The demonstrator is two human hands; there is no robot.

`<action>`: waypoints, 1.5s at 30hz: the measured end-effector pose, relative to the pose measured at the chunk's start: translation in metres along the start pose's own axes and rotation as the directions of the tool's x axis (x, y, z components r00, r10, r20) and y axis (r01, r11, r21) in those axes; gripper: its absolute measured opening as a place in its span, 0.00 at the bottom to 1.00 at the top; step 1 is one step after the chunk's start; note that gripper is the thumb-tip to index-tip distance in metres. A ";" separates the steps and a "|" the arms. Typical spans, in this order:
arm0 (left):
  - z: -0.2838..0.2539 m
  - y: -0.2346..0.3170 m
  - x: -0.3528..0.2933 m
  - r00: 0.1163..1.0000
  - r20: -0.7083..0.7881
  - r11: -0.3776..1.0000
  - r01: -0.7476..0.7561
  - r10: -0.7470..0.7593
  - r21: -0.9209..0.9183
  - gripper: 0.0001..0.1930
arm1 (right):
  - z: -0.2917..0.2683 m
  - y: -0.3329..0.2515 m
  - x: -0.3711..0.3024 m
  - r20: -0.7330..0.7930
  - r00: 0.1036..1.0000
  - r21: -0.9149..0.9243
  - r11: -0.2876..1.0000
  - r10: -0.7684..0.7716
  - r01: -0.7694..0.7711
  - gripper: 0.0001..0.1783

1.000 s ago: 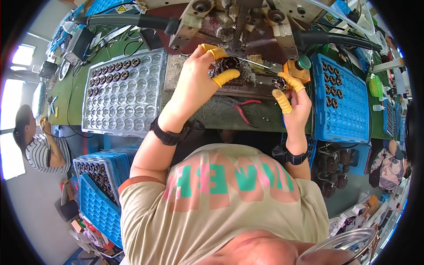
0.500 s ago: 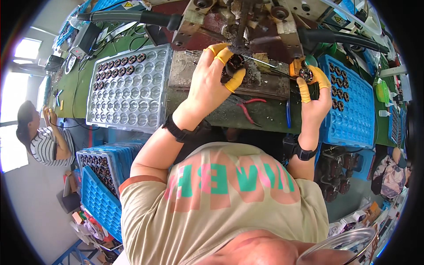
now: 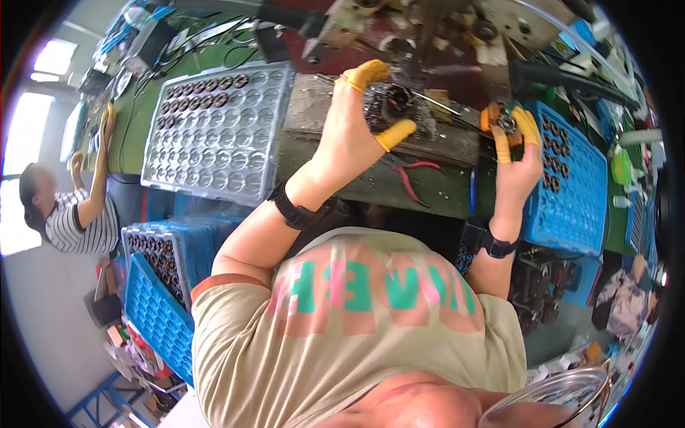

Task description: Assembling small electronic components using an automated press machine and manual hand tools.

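Note:
A dark, upright cylindrical part [image 3: 397, 104] stands on the metal bed [image 3: 314, 114] of a press-like machine. Around it, but apart, my left hand [image 3: 346, 139] is open, with thumb and fingers spread and yellow covers on the fingertips. Farther right, my right hand [image 3: 519, 158], also with yellow finger covers, pinches a small round ring-like part [image 3: 506, 124]. An orange block [image 3: 491, 116] sits right behind that part. Between my hands a thin metal rod [image 3: 437, 102] slants over the bed. Red-handled pliers [image 3: 410, 182] lie at the bed's near edge, beside a blue pen-like stick [image 3: 472, 190].
A clear tray [image 3: 214, 160] with several small dark ring parts stands left, a blue tray [image 3: 564, 207] with similar parts right. Stacked trays [image 3: 160, 303] rise at lower left. Black machine handles [image 3: 571, 80] reach out over the bench. Another person [image 3: 78, 214] works at far left.
My left fingers have opened and come away from the dark cylindrical part, which now stands free. My right hand keeps its small part near the orange block. The other person's arm has lifted.

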State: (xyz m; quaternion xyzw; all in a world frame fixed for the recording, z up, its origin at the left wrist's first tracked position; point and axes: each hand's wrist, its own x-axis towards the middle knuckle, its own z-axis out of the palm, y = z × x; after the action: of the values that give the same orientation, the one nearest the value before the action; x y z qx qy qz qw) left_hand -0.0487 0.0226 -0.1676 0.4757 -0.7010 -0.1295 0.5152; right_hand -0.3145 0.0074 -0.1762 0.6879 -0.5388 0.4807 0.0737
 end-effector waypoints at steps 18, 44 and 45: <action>-0.180 -0.158 0.025 0.935 0.243 0.689 0.001 -0.257 0.725 0.16 | -0.025 -0.025 0.000 0.075 0.997 0.154 0.988 0.001 -0.013 0.23; -0.155 -0.205 0.030 0.914 0.065 0.578 0.197 -0.400 0.792 0.20 | -0.062 -0.016 -0.016 0.550 0.782 0.772 0.177 0.295 -0.610 0.25; -0.155 -0.210 0.030 0.923 0.090 0.599 0.167 -0.375 0.783 0.19 | -0.072 -0.005 -0.014 0.332 0.883 0.666 0.580 0.333 -0.469 0.24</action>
State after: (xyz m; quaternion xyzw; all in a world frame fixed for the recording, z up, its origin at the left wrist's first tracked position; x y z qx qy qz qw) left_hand 0.1945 -0.0613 -0.2234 0.7292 -0.6663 0.0425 0.1498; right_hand -0.3517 0.0636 -0.1461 0.5570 -0.4474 0.5976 -0.3639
